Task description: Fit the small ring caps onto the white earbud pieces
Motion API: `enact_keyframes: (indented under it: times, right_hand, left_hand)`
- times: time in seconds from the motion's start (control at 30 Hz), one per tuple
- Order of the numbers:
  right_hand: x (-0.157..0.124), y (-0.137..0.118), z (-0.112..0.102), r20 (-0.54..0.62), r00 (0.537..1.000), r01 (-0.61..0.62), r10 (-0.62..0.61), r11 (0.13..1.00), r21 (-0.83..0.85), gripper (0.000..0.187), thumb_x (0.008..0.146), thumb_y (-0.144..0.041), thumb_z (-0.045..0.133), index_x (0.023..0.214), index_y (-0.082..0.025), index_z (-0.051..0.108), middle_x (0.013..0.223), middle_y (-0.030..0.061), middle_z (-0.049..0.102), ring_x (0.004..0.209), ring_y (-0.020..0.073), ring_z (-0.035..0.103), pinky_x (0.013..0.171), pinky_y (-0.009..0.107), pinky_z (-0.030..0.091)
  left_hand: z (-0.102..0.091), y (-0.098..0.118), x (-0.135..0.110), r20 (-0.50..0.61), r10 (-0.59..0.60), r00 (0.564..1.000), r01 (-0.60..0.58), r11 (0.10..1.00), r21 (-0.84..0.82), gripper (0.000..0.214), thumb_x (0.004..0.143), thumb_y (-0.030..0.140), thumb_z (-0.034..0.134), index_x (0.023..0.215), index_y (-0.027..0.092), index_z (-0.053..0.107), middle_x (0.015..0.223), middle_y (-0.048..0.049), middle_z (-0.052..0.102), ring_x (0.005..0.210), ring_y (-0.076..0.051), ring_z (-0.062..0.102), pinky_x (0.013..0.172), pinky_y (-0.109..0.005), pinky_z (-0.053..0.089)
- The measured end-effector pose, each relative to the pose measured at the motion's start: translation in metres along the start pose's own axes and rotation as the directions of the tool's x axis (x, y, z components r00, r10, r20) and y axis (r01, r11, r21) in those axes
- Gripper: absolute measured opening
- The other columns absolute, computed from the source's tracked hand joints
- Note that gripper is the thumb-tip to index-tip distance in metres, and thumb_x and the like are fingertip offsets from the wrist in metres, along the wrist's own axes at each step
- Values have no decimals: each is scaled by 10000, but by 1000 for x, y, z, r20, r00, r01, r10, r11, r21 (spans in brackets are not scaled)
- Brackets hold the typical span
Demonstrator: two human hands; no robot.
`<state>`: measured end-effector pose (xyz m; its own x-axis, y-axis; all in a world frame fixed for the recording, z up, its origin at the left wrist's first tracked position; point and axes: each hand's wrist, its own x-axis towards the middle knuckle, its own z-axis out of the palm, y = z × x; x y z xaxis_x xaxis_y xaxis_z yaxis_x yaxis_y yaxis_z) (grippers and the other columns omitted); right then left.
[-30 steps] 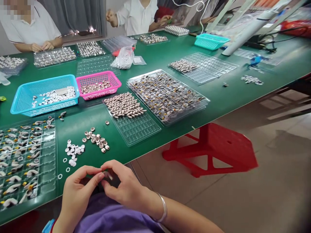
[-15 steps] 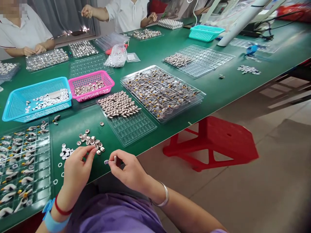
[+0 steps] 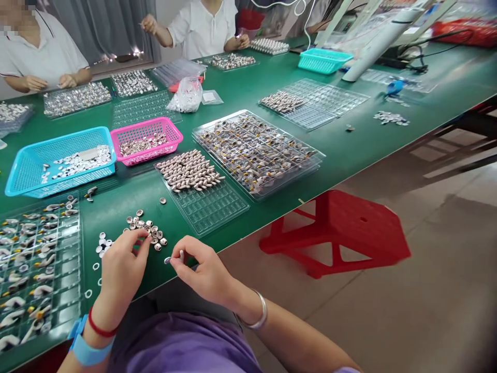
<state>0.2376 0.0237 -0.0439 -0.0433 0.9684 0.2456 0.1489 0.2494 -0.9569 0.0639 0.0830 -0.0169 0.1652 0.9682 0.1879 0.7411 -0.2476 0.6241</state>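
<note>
My left hand (image 3: 124, 264) reaches into a pile of small round cups (image 3: 155, 234), thumb and forefinger pinched together on one at the pile's near edge. The fingers partly cover that cup. My right hand (image 3: 204, 269) is closed around a small white curved piece (image 3: 181, 255); a little round disc (image 3: 167, 260) sticks out to the left of its fingertips. Much of the piece is hidden by the fingers. Beside my left hand lie small white discs (image 3: 102, 242) and a few white rings (image 3: 88, 293).
A compartment tray of bird-like pieces (image 3: 43, 277) lies at left. Beyond are a blue basket (image 3: 23, 171), a pink basket (image 3: 176, 135), a half-filled tray (image 3: 212, 212) and stacked trays (image 3: 256, 150). A red stool (image 3: 349, 223) stands right of the table edge. Two people sit opposite.
The view has shifted slightly. My left fingertips have edged a little left and up at the pile of cups. My right hand keeps its hold, almost in place.
</note>
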Motion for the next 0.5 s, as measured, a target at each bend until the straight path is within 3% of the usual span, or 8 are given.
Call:
enact_keyframes:
  times: [0.07,0.2,0.33,0.5]
  right_hand:
    - [1,-2,2,36,989,142,-141,990,1,60,870,-159,566,821,-193,565,858,38,658,735,127,602,694,234,508]
    - [-1,-8,8,143,918,378,-371,926,-24,96,879,-114,551,875,-208,533,1026,97,730,931,165,683,834,274,547]
    - [-3,-14,13,196,862,491,-467,865,-100,95,915,-124,509,901,-217,519,1034,100,741,939,161,689,826,268,562]
    - [-7,-20,17,251,828,548,-502,820,-167,93,924,-116,493,904,-205,508,1011,121,741,894,184,694,783,294,574]
  left_hand:
    - [-7,-1,-10,13,-17,1000,18,996,-87,177,828,370,632,850,220,724,769,-19,768,663,-194,719,660,-286,556]
    - [-19,-3,-33,82,-44,996,64,963,-260,256,820,446,652,857,218,760,766,-17,802,673,-193,761,611,-246,606]
    - [-29,-4,-50,179,-115,977,187,865,-465,210,838,374,673,944,241,797,794,-17,806,655,-172,758,608,-221,618]
    - [-35,-4,-64,165,-33,986,114,849,-516,248,833,264,684,1051,318,789,929,-17,803,780,-162,757,654,-183,610]
